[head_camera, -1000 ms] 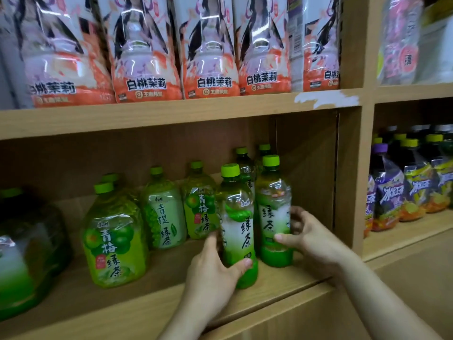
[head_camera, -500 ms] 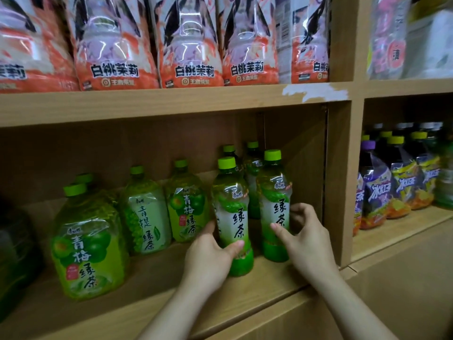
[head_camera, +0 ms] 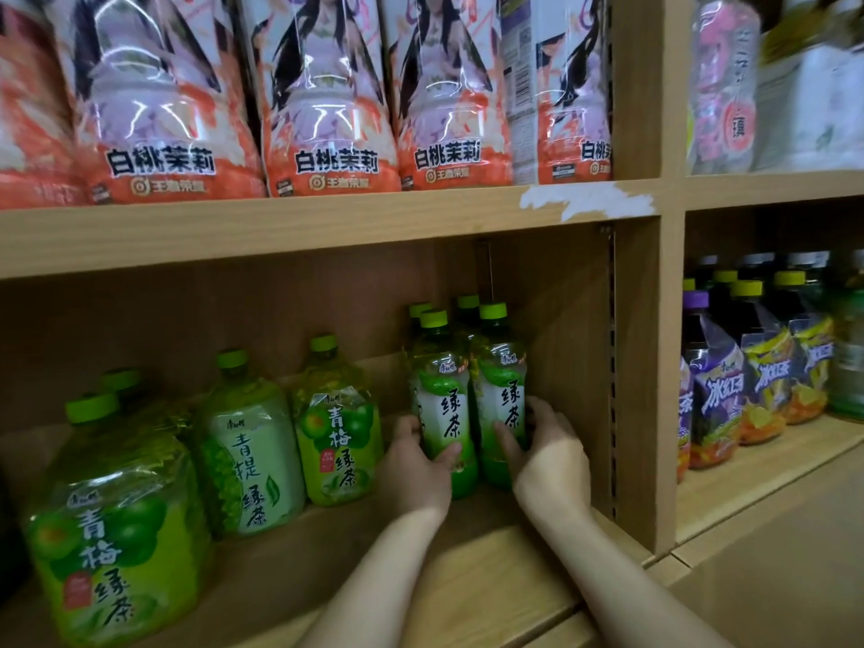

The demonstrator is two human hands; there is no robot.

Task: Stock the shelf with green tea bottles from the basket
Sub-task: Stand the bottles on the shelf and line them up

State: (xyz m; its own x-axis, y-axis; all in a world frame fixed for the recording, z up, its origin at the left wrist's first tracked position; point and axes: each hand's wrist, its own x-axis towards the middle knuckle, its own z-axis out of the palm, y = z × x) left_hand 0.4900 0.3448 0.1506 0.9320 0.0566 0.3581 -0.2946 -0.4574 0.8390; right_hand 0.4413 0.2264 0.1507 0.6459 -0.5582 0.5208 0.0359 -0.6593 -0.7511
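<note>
Two slim green tea bottles stand upright side by side at the right end of the wooden shelf [head_camera: 491, 568]. My left hand [head_camera: 414, 470] is wrapped around the lower part of the left green tea bottle [head_camera: 444, 409]. My right hand [head_camera: 544, 460] grips the base of the right green tea bottle [head_camera: 502, 390], close to the shelf's side wall. More green-capped bottles [head_camera: 467, 304] stand right behind these two. The basket is out of sight.
Large green plum tea and green grape tea jugs [head_camera: 336, 423] fill the shelf to the left. Peach-jasmine bottles [head_camera: 327, 109] line the shelf above. A vertical divider [head_camera: 645, 367] separates a compartment with purple and yellow iced tea bottles [head_camera: 757, 381].
Both hands have pushed the two bottles deeper into the shelf, toward the bottles behind. The camera has come closer and shifted to the right.
</note>
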